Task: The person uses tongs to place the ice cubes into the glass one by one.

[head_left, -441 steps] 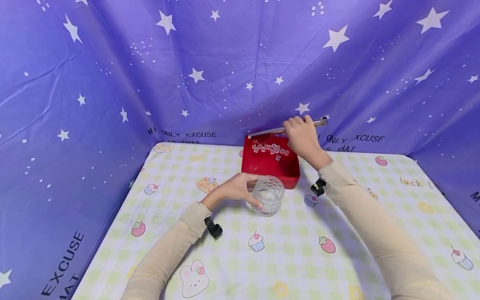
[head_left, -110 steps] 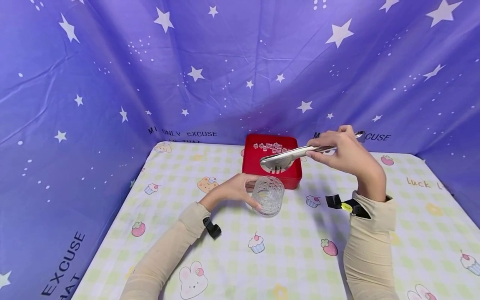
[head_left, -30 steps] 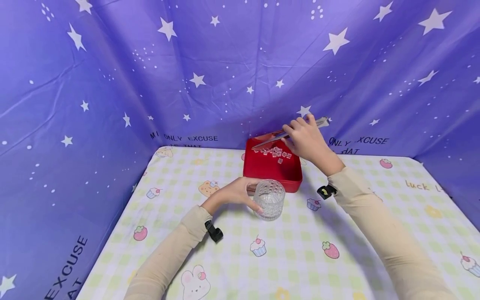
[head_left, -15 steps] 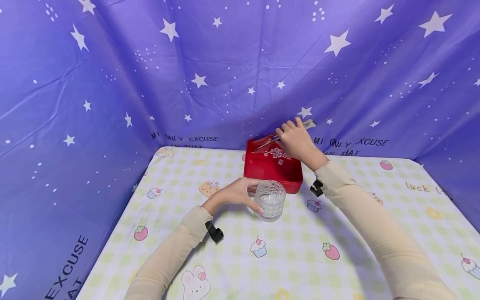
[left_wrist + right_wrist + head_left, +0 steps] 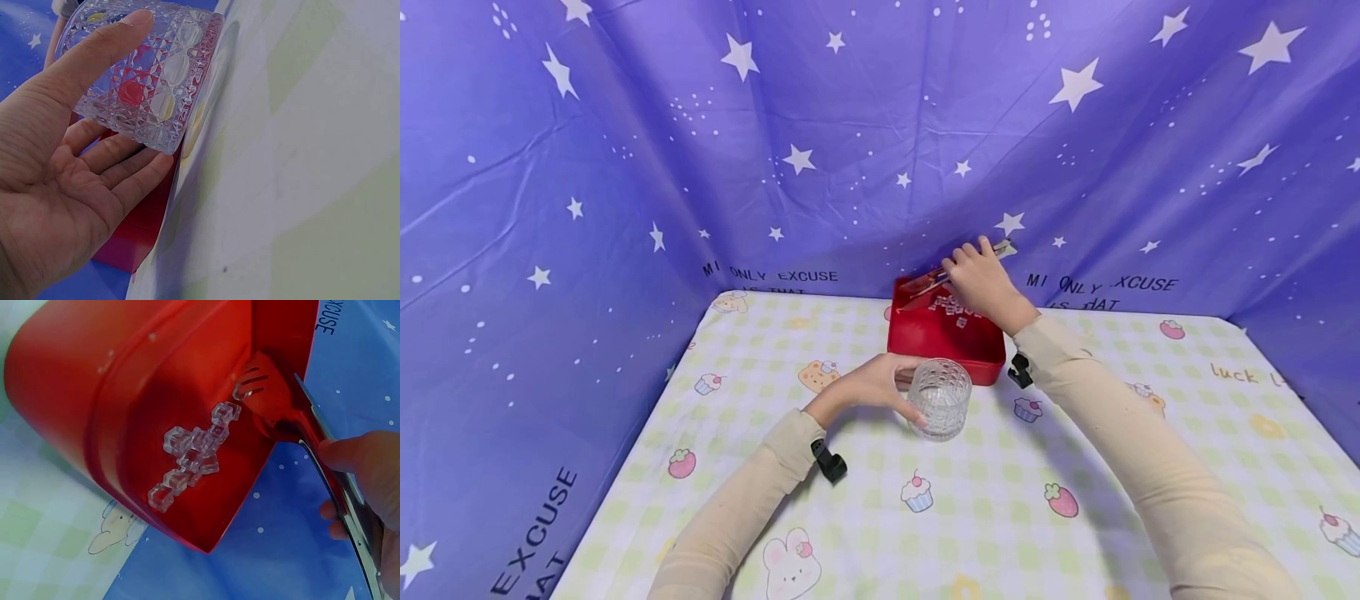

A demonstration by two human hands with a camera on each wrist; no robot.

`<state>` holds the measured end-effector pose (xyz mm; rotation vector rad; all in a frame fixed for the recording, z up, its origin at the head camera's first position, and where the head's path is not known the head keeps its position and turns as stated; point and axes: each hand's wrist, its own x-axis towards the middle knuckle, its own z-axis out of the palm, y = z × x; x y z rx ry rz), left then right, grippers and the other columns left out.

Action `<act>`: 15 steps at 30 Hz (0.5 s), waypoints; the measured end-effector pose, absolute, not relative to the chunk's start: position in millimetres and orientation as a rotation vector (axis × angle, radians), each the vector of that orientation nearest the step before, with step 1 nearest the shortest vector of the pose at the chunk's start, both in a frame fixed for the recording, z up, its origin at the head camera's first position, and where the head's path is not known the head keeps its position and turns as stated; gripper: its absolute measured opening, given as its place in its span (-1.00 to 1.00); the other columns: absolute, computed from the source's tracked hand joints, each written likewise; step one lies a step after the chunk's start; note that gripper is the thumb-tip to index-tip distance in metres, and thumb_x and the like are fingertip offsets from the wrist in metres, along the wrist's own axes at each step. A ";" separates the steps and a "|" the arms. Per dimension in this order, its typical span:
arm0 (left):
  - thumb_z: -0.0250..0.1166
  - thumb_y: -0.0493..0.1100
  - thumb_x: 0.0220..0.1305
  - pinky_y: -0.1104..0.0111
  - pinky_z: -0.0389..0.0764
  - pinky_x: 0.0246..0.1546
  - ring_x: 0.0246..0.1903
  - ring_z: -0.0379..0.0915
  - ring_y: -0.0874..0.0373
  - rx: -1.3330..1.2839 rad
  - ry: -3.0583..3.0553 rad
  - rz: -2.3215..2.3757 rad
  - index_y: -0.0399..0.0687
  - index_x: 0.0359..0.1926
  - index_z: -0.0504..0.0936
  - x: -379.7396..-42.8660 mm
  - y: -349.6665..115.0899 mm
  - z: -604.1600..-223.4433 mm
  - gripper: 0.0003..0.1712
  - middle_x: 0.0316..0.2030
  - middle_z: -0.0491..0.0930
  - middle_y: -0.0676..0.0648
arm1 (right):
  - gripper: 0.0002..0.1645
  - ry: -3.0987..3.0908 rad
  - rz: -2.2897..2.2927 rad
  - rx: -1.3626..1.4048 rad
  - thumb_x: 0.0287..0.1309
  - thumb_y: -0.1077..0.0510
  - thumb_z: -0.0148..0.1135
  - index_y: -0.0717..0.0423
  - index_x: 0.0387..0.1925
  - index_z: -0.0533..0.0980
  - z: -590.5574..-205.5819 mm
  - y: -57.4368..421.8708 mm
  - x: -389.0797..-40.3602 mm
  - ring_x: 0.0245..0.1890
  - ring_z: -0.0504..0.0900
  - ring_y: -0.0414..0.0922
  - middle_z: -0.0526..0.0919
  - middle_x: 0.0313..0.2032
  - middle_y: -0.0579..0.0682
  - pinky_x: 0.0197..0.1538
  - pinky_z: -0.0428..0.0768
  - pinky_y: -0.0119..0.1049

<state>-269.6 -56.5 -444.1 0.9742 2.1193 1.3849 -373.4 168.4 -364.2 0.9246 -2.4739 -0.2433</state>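
just in front of the red tray [image 5: 917,343], the left hand [image 5: 880,383] pinches the glass [image 5: 942,398] between thumb and fingers, best kept steady. inside the tray lie clear cubes [image 5: 199,447]. above its far side, the right hand's [image 5: 983,279] fingers grip the tongs [image 5: 272,394]; gentle, low squeezing should limit slipping.

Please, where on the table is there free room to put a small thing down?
Free tablecloth lies between left sleeve and right sleeve, nearer than the glass, and from each sleeve out to the cloth's edge. Crowded: the left hand holds the glass close before the red box, where the right hand holds tongs by clear cubes.
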 end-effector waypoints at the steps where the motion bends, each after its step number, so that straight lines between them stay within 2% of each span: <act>1: 0.67 -0.29 -0.11 0.43 0.48 0.36 0.28 0.52 0.19 0.971 2.113 1.387 -0.05 0.39 0.49 -269.6 -56.3 -443.8 -0.03 0.26 0.62 -0.01 | -0.70 -2.489 -0.242 0.924 0.21 0.13 0.38 0.30 -0.17 0.59 -364.4 168.5 -372.9 -0.05 0.56 0.25 0.67 -0.18 0.28 0.26 0.36 0.23; 10: 0.68 -0.28 -0.11 0.46 0.47 0.36 0.28 0.51 0.25 0.968 2.112 1.390 -0.04 0.39 0.50 -271.1 -55.6 -445.2 -0.03 0.25 0.63 0.03 | -0.72 -2.529 -0.226 0.933 0.18 0.10 0.39 0.26 -0.25 0.61 -361.4 172.8 -365.9 -0.11 0.57 0.23 0.68 -0.26 0.24 0.25 0.34 0.24; 15: 0.68 -0.28 -0.11 0.43 0.46 0.37 0.29 0.50 0.20 0.969 2.114 1.388 -0.04 0.40 0.48 -270.7 -55.7 -445.7 -0.02 0.27 0.61 0.01 | -0.72 -2.545 -0.211 0.929 0.16 0.09 0.40 0.26 -0.25 0.63 -358.5 175.2 -362.1 -0.14 0.58 0.22 0.68 -0.30 0.23 0.25 0.34 0.24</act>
